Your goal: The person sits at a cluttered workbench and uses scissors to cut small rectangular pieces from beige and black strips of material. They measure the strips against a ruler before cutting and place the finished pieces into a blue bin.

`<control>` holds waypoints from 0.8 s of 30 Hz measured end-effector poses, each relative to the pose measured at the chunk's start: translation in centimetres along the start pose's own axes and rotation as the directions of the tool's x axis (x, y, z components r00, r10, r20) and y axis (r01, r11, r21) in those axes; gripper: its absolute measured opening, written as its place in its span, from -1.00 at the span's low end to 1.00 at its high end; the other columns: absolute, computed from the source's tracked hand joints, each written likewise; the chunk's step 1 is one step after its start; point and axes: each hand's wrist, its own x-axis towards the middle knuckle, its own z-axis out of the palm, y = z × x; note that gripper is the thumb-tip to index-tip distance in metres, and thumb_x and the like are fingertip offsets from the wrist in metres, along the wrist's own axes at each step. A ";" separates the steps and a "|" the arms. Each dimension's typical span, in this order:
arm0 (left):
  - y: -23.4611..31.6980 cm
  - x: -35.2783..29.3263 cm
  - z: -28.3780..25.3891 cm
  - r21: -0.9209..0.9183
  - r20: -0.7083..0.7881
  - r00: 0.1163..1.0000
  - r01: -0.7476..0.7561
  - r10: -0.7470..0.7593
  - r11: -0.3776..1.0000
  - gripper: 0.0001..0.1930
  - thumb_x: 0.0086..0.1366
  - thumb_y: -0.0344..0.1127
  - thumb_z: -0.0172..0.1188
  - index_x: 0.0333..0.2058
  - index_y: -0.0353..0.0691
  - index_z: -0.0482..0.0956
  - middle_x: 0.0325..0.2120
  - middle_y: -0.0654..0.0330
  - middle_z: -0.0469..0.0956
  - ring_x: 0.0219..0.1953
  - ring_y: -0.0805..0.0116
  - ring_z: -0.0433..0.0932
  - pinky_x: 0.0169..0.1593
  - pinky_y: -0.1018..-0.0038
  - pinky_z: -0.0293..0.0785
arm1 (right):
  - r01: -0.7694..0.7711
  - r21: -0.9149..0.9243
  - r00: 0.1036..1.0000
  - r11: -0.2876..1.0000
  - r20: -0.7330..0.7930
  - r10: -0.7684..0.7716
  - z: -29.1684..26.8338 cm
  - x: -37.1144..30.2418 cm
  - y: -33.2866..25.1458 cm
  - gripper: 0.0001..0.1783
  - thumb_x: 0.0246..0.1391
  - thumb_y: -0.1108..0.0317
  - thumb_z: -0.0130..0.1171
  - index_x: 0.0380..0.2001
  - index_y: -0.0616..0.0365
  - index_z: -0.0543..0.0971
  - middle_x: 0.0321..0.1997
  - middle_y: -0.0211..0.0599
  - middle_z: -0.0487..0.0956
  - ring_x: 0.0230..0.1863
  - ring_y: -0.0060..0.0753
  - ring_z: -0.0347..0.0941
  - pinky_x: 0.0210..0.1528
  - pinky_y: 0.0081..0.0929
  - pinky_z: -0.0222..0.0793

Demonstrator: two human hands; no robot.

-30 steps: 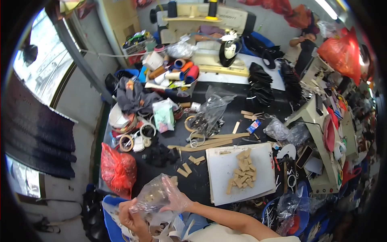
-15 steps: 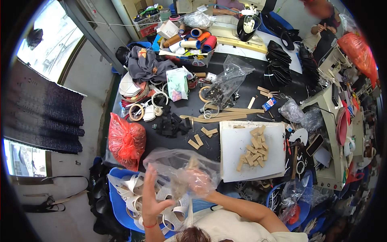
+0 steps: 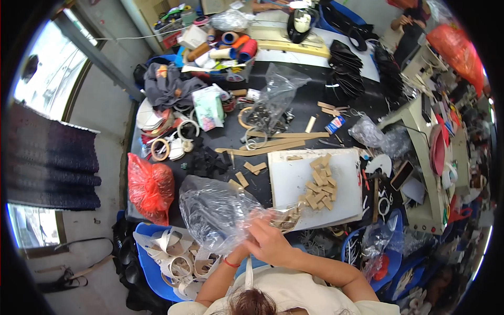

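Note:
My right hand (image 3: 272, 245) is closed on the gathered part of a clear plastic bag (image 3: 218, 212). Behind it, and partly covered by it and by plastic, my left hand (image 3: 257, 216) also grips the bag; a red band circles that wrist. The bag's wide, puffed side spreads left over the table edge. A bunched portion with tan bits in it (image 3: 287, 217) sticks out to the right of my hands, against the near edge of a white board (image 3: 286, 181). On that board lies a pile of small tan strips (image 3: 320, 189).
A red tied bag (image 3: 151, 186) stands at the left table edge. Below it a blue bin (image 3: 144, 262) holds white strappy shoe parts (image 3: 176, 262). Long tan strips (image 3: 278, 144), black scraps (image 3: 207, 160) and thread spools (image 3: 223, 52) lie farther back. A sewing machine (image 3: 299, 26) is behind.
My left hand has come down and right from its raised, spread pose to meet my right hand at the bag. The bag's tan contents have shifted right. The whole view has moved slightly.

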 end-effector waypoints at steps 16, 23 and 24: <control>7.0 -1.4 -0.2 -0.584 0.066 0.841 0.469 -0.537 0.662 -0.70 0.36 -0.13 -0.04 -0.17 -0.23 0.49 -0.21 0.12 0.48 -0.17 0.38 0.41 -0.11 0.37 0.32 | 0.534 -0.375 0.845 0.758 0.262 -0.466 -5.9 -1.0 -0.5 -0.32 -0.10 0.25 0.22 0.12 0.21 0.28 0.10 -0.05 0.38 0.26 -0.15 0.16 0.24 -0.05 0.01; 9.9 2.9 -2.4 0.502 0.577 0.730 0.038 -0.367 0.864 -0.77 0.20 -0.20 0.15 -0.37 -0.28 0.55 -0.52 0.11 0.50 -0.30 0.22 0.42 -0.06 0.33 0.25 | 0.110 -0.294 0.696 0.950 0.705 0.138 -8.2 -3.3 9.7 -0.86 -0.04 0.33 0.07 -0.52 0.17 0.50 -0.48 -0.12 0.56 -0.39 -0.13 0.54 -0.08 -0.03 0.22; 9.5 2.5 -2.8 0.454 0.531 0.775 0.082 -0.343 0.887 -0.76 0.21 -0.19 0.14 -0.38 -0.29 0.53 -0.51 0.06 0.49 -0.32 0.15 0.42 -0.08 0.30 0.25 | 0.069 -0.259 0.749 0.963 0.651 0.121 -9.5 -4.1 10.5 -0.87 -0.04 0.35 0.06 -0.52 0.18 0.50 -0.48 -0.12 0.56 -0.39 -0.11 0.54 -0.15 -0.10 0.27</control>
